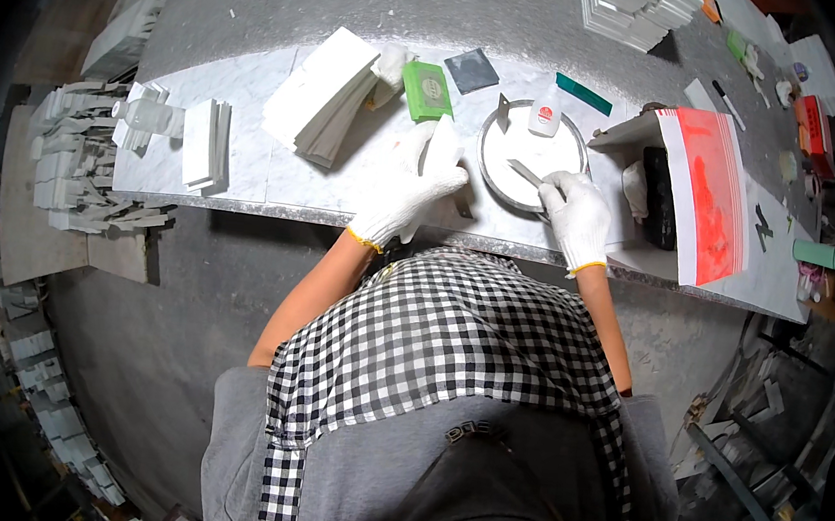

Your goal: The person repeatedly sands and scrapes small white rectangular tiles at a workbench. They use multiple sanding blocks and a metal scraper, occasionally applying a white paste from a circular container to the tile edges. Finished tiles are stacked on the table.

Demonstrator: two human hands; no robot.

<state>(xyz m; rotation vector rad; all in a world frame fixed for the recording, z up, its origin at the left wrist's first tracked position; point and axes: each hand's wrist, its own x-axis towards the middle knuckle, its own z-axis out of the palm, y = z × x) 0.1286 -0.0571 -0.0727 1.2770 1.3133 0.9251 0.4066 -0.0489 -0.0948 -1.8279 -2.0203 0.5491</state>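
My right hand (577, 216), in a white knit glove, is closed on a small flat scraper (524, 173). Its blade reaches over a round metal-rimmed pan (483, 171) holding white paste (548, 158). Inside the pan's far side lies a white squeeze bottle (544, 120) with a red label. Left of the pan, my gloved left hand (406, 187) is closed above the tabletop. Something white and flat seems to show between its thumb and fingers, hard to tell from the glove. Just beyond that hand lie a green packet (428, 92) and a crumpled white cloth (390, 65).
White tiles (321, 91) lean in a stack at left, near a smaller stack (205, 145) and a clear bottle (150, 116). Behind the pan are a dark square plate (472, 70) and a green strip (584, 94). An open box (710, 198) with a red-and-white side stands at right.
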